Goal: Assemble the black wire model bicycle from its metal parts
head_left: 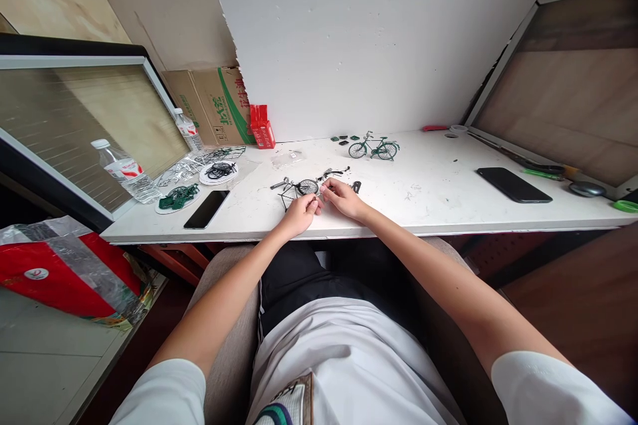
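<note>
My left hand [302, 211] is closed in a pinch near the table's front edge. Its fingertips nearly meet those of my right hand [343, 199], also pinched. Whatever small piece is between the fingers is too small to make out. Just behind my left hand lies a black model bicycle frame [285, 190], with a spoked black wheel [307, 186] beside it. Thin black parts [335, 172] lie beyond my right hand, and another small black piece [356, 186] is to its right. Farther back, a green model bicycle [373, 147] stands upright.
At left are a phone [206, 209], plates of green parts [178, 197] and black parts [220, 171], and water bottles [124, 171]. A red box [262, 126] stands behind. A black phone [514, 184] and a mouse [587, 188] lie right. A white board [389, 46] backs the table.
</note>
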`<state>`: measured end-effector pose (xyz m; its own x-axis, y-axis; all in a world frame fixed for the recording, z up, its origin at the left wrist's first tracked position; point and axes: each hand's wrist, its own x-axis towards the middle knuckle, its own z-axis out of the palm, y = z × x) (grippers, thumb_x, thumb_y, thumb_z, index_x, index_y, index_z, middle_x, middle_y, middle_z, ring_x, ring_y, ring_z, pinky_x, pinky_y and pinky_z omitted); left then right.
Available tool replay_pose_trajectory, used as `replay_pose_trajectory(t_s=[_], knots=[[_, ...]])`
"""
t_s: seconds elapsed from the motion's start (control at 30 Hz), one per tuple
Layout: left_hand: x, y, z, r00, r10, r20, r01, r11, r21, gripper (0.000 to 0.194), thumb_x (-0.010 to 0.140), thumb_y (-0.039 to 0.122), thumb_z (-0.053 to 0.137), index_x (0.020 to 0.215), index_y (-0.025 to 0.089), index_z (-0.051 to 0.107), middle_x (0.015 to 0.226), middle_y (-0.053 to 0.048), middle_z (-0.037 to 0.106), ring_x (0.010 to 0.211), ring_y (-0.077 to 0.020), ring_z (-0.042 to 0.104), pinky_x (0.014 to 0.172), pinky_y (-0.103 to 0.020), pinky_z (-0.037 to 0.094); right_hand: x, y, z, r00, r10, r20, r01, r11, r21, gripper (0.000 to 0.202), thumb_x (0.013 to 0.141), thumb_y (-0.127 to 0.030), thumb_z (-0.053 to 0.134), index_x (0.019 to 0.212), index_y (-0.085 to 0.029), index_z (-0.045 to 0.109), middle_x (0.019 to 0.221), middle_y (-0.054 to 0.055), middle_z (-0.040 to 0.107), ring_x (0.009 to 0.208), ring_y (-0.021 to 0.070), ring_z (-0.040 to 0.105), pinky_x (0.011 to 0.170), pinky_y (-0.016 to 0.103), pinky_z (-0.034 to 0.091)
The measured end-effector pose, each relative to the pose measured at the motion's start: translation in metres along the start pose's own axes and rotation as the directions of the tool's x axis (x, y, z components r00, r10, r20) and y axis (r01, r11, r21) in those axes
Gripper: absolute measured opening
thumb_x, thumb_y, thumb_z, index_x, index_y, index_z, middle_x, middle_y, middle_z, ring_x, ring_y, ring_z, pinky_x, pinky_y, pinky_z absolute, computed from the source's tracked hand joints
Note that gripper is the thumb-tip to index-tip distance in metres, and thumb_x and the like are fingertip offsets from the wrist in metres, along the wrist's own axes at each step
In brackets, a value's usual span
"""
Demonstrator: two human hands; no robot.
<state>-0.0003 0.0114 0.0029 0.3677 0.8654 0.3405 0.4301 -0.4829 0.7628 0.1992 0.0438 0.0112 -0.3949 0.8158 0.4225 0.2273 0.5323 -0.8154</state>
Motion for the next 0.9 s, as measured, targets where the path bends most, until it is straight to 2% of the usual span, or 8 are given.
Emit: replay_pose_trajectory(t_s=[0.9], knots=[[-0.0003,0.0013,0.0003,1.0,0.003,-0.004,-0.003,1.0,0.02,0.023,0.101,0.025,0.046,0.094,0.018,0.067,0.084,-0.005,0.072,0.081,-0.02,0.066,0.081,-0.032,0.051,-0.0009,-0.0018,0.0002,1.0,0.015,0.019,-0.014,0.999,-0.043,0.04,0.102,-0.061,0.05,0.09,-0.023,0.056,0.08,0.001,0.064,0.073,0.0188,0.055,0.072,0.034,0.043]])
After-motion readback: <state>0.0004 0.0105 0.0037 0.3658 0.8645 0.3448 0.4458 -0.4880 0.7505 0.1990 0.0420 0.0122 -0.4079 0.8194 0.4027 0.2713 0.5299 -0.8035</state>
